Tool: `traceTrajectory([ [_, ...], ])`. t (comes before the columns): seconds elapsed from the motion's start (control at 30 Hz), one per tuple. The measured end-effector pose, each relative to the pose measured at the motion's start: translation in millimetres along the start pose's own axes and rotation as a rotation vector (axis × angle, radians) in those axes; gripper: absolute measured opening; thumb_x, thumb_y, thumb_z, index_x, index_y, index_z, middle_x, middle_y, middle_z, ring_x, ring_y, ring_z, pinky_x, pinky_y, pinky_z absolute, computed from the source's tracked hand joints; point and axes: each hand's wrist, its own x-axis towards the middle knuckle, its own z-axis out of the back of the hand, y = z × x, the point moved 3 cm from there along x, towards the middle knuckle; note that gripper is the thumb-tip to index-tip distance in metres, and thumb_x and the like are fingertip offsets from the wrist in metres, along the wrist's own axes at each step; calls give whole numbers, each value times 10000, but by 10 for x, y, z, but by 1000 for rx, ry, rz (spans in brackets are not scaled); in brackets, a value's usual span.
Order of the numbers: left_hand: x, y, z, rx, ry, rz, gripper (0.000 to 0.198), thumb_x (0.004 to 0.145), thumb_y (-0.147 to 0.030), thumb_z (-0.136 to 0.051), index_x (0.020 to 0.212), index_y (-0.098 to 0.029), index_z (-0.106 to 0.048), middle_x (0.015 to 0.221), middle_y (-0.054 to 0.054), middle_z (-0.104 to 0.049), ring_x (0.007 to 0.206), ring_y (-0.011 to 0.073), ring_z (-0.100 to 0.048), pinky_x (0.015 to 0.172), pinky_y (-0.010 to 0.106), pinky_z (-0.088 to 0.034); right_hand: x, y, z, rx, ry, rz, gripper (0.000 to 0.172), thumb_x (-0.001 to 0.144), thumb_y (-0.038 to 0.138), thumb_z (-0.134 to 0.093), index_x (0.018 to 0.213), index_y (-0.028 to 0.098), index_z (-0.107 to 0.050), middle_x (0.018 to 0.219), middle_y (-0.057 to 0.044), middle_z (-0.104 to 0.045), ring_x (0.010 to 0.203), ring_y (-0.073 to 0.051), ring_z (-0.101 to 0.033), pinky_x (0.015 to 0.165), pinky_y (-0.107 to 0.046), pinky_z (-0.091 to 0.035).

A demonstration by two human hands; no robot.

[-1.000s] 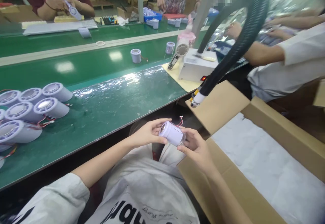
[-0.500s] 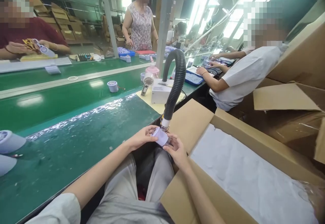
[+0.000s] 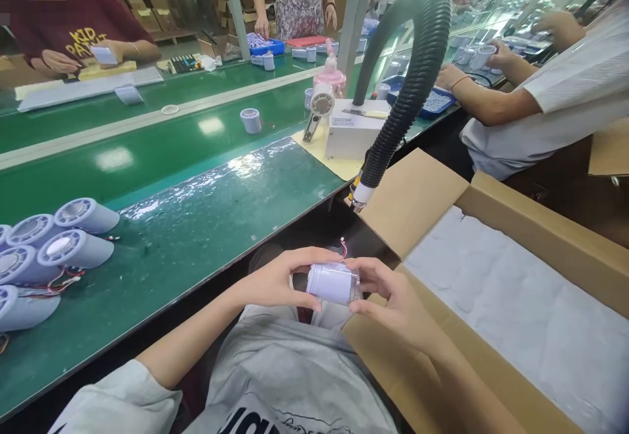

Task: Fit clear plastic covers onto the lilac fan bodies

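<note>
A lavender cylindrical fan housing (image 3: 331,283) lies sideways between my hands, above my lap. Its right end shows clear, shiny plastic, and a thin red and white wire with a small connector (image 3: 343,242) sticks up behind it. My left hand (image 3: 280,280) is curved around the left end, thumb below and fingers over the top. At the plastic end, my right hand (image 3: 388,293) grips with thumb and fingers. Just beyond the hands hangs the white nozzle (image 3: 364,193) of a black flexible hose (image 3: 410,86). Several similar housings (image 3: 76,248) with wires stand on the green bench at left.
An open cardboard box (image 3: 540,237) lined with white sheeting stands at my right. The hose rises from a white machine (image 3: 356,136) on the green bench (image 3: 196,244). Beside it are a small handheld fan (image 3: 322,103) and a pink object (image 3: 330,80). Co-workers sit and stand around.
The housing has moved away from the hose nozzle, toward me, and turned more level, with its wire now showing. Both hands still hold it. My view has tilted down and left.
</note>
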Motion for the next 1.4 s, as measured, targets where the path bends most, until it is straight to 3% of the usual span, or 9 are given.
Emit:
traceTrajectory([
  [0.2,-98,-57,-32,61,-8,-76,824,642,-161,-851,1377,-340,-523,1441,86,-533,1349,282,-481,1096,427,-436,-25,70,-68,185,15,-147,376,837,403,-720,1145,245,-574,1083,-60,-655,993,-230,-636,789,-334,-561],
  [0.67,-186,-4,-63,-26,-44,-61,764,658,-189,-841,1356,-310,-554,1445,112,-519,1345,296,-480,1096,459,-434,7,-64,-263,470,26,-418,546,797,695,-628,961,185,-528,705,-16,-680,574,-149,-675,538,-219,-537],
  [0.83,-215,34,-86,-54,-48,-85,756,658,-174,-841,1343,-330,-560,1460,104,-500,1357,284,-462,1083,443,-445,8,-42,-349,557,25,-510,604,740,777,-605,821,183,-533,578,-11,-654,417,-109,-589,407,-169,-471],
  [0.97,-226,40,-105,-50,-55,-103,721,679,-160,-826,1323,-355,-566,1434,85,-500,1317,268,-490,1001,373,-504,-20,-67,-391,623,83,-601,649,801,790,-496,752,152,-603,562,-48,-651,373,-81,-546,354,-133,-414],
  [1.1,-228,-23,-134,-8,-78,-58,672,684,-190,-826,1299,-300,-577,1329,95,-555,1225,253,-546,959,345,-510,-69,-117,-423,618,165,-675,773,873,800,-297,714,127,-643,554,-57,-618,356,-71,-525,307,-122,-337],
  [1.2,-240,-69,-163,-82,-118,51,633,699,-219,-815,1284,-249,-574,1247,103,-584,1120,235,-600,927,345,-523,-90,-118,-387,487,132,-494,791,851,830,-276,928,137,-649,642,-70,-656,444,-129,-600,383,-186,-457],
  [1.27,-257,-80,-181,-168,-145,133,638,697,-221,-815,1283,-239,-564,1203,95,-600,1052,217,-626,902,342,-534,-103,-79,-309,286,21,-224,711,854,778,-426,1211,179,-568,999,-132,-705,780,-218,-708,628,-296,-592],
  [1.33,-275,-73,-196,-253,-159,200,654,696,-229,-818,1291,-239,-547,1142,81,-624,994,202,-641,866,331,-543,-136,-11,-235,1,-64,94,665,857,581,-648,1408,289,-417,1413,-129,-516,1194,-282,-584,947,-417,-536],
  [1.4,-287,-54,-203,-312,-154,250,673,714,-256,-808,1322,-246,-517,1076,69,-645,941,192,-651,824,321,-548,-176,44,-201,-258,-63,352,646,871,290,-717,1424,400,-403,1545,-47,-365,1362,-286,-422,1086,-471,-418],
])
